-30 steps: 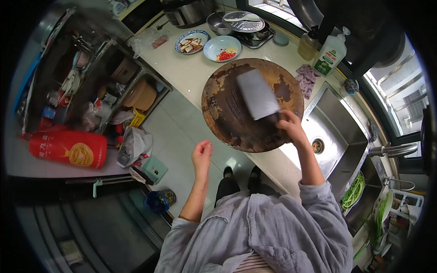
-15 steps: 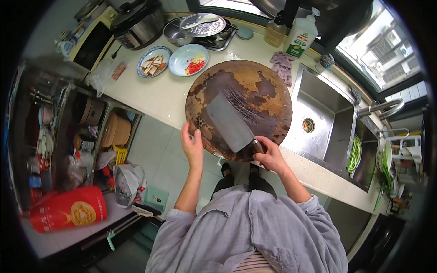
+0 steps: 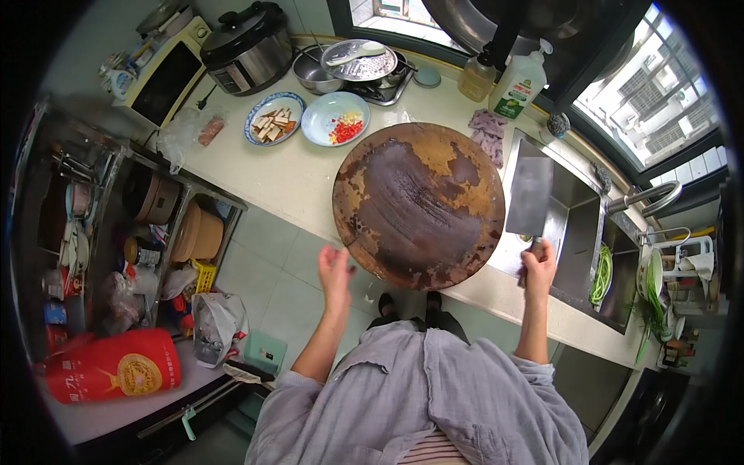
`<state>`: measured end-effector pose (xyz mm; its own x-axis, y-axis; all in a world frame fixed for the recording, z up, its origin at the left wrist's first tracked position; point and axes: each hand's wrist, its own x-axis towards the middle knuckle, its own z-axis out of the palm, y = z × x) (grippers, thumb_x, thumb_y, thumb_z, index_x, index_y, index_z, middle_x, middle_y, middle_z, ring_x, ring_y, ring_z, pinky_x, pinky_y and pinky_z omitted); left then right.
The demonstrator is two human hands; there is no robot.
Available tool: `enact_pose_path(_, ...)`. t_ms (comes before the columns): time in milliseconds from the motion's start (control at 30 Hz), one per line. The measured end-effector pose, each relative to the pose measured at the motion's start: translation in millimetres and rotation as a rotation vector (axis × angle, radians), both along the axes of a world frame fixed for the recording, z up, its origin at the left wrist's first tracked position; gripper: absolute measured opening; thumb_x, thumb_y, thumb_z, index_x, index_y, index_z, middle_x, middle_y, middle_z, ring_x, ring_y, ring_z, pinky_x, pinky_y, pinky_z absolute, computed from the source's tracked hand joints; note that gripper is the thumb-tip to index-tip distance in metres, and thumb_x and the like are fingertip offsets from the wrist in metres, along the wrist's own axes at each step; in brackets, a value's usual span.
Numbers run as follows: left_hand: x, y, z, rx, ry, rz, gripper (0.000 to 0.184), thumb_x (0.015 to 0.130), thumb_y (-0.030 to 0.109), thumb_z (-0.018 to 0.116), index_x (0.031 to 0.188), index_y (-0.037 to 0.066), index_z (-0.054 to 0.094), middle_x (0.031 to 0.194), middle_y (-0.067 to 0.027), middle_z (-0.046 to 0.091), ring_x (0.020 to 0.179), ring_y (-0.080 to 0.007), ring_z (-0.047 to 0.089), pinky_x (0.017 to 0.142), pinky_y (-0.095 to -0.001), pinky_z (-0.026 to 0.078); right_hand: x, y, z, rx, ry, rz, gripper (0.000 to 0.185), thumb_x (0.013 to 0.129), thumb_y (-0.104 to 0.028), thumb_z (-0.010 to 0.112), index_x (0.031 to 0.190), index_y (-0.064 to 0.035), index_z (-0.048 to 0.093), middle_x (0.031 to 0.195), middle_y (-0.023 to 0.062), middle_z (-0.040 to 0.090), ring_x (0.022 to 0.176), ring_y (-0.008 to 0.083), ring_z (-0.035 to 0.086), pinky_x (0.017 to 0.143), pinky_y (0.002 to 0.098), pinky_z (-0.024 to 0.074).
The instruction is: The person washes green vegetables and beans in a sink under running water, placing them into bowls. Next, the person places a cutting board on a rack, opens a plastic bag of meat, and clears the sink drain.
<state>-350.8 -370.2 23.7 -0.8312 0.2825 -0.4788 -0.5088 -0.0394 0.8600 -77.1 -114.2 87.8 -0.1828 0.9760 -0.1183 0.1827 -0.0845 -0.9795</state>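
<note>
My right hand (image 3: pixel 538 267) is closed round the dark handle of a cleaver (image 3: pixel 530 198). The broad grey blade points away from me, over the near left part of the sink, to the right of a round wooden chopping board (image 3: pixel 422 205). The board is worn, with dark wet-looking patches, and nothing lies on it. My left hand (image 3: pixel 335 279) hangs by the board's near left edge, its fingers loosely bent and apart, holding nothing. Whether a fingertip touches the rim I cannot tell.
Behind the board stand a plate of chopped red and pale pieces (image 3: pixel 335 118), a plate of sliced food (image 3: pixel 273 118) and a pump bottle (image 3: pixel 521 84). A purple cloth (image 3: pixel 487 136) lies beside the steel sink (image 3: pixel 570 186). Green vegetables (image 3: pixel 601 275) are at the right.
The cleaver has moved off the board to the right in my right hand, its blade now over the sink. My left hand has dropped slightly away from the board's edge.
</note>
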Motion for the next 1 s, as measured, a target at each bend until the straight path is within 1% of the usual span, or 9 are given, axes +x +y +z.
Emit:
enact_pose_path(33,9.6,9.7,6.9,0.077,-0.150,-0.035,0.062,0.083,0.026,0.061,0.131,0.010,0.026,0.120,-0.0072,0.042,0.098,-0.0210,0.046,0.073,-0.0407,0.042,-9.3,-7.4,5.1,-0.141,0.151,0.029,0.034,0.069,-0.001,0.057,0.103,-0.0014,0.052,0.072,0.0019,0.052,0.054,0.0085,0.048,0.046,0.0225,0.0430)
enact_pose_path(167,35.2,26.5,8.1,0.074,-0.228,-0.036,0.067,0.079,0.033,0.065,0.131,0.021,0.023,0.117,-0.0062,0.044,0.101,-0.0198,0.046,0.071,-0.0404,0.040,-28.0,-18.8,3.4,-0.135,0.100,0.186,0.040,0.068,-0.002,0.057,0.108,-0.0015,0.051,0.070,0.0012,0.050,0.053,0.0091,0.048,0.043,0.0226,0.0418)
enact_pose_path(367,36.5,1.5,-3.7,-0.005,-0.195,0.119,0.057,0.083,0.023,0.061,0.128,0.004,0.031,0.112,-0.0093,0.046,0.092,-0.0203,0.052,0.072,-0.0381,0.048,-50.6,0.2,9.8,-0.111,0.188,0.416,0.044,0.069,-0.002,0.057,0.112,-0.0015,0.046,0.074,0.0026,0.049,0.054,0.0096,0.048,0.043,0.0224,0.0421)
enact_pose_path(400,36.8,-7.3,-6.4,-0.049,-0.173,0.141,0.055,0.083,0.022,0.061,0.127,0.003,0.033,0.112,-0.0093,0.046,0.091,-0.0203,0.052,0.072,-0.0370,0.048,-58.4,5.8,4.8,-0.098,0.211,0.441,0.044,0.070,0.000,0.057,0.113,-0.0013,0.044,0.077,0.0024,0.050,0.059,0.0087,0.049,0.049,0.0210,0.0421)
enact_pose_path(633,0.2,-81.6,-28.2,-0.072,-0.196,0.232,0.037,0.081,0.015,0.059,0.115,0.004,0.048,0.101,-0.0058,0.052,0.088,-0.0168,0.052,0.070,-0.0320,0.049,-156.4,-49.3,36.1,0.024,0.303,0.786,0.055,0.070,0.005,0.053,0.122,-0.0017,0.038,0.093,0.0013,0.047,0.078,0.0081,0.047,0.066,0.0196,0.0407)
enact_pose_path(700,-24.4,-109.1,-37.1,-0.044,-0.173,0.260,0.034,0.082,0.013,0.058,0.113,0.004,0.050,0.097,-0.0050,0.055,0.084,-0.0164,0.053,0.069,-0.0327,0.050,-196.4,-83.3,44.3,0.080,0.308,0.873,0.060,0.068,0.001,0.054,0.125,-0.0035,0.038,0.084,0.0015,0.050,0.070,0.0080,0.049,0.058,0.0199,0.0429)
enact_pose_path(900,-102.2,-217.9,-13.2,0.015,-0.107,0.304,0.025,0.083,0.012,0.058,0.107,0.004,0.055,0.093,-0.0037,0.057,0.081,-0.0145,0.057,0.067,-0.0280,0.050,-337.5,-197.8,100.0,0.000,0.235,1.231,0.067,0.067,0.006,0.054,0.131,-0.0043,0.039,0.097,0.0023,0.051,0.084,0.0108,0.050,0.074,0.0211,0.0411)
enact_pose_path(967,-126.9,-262.7,-2.7,0.016,-0.091,0.384,0.025,0.082,0.012,0.057,0.106,0.004,0.056,0.092,-0.0035,0.057,0.080,-0.0129,0.056,0.065,-0.0262,0.049,-385.9,-229.0,115.3,0.253,0.164,1.317,0.065,0.066,0.006,0.056,0.129,-0.0039,0.041,0.095,0.0024,0.051,0.083,0.0121,0.049,0.075,0.0214,0.0399)
enact_pose_path(1000,-137.0,-284.1,-6.6,-0.012,-0.061,0.448,0.023,0.082,0.011,0.057,0.104,0.004,0.056,0.090,-0.0032,0.058,0.076,-0.0121,0.057,0.062,-0.0256,0.049,-411.0,-245.1,129.0,0.616,0.213,1.346,0.063,0.065,0.005,0.058,0.126,-0.0021,0.043,0.091,0.0046,0.049,0.080,0.0149,0.048,0.074,0.0224,0.0391)
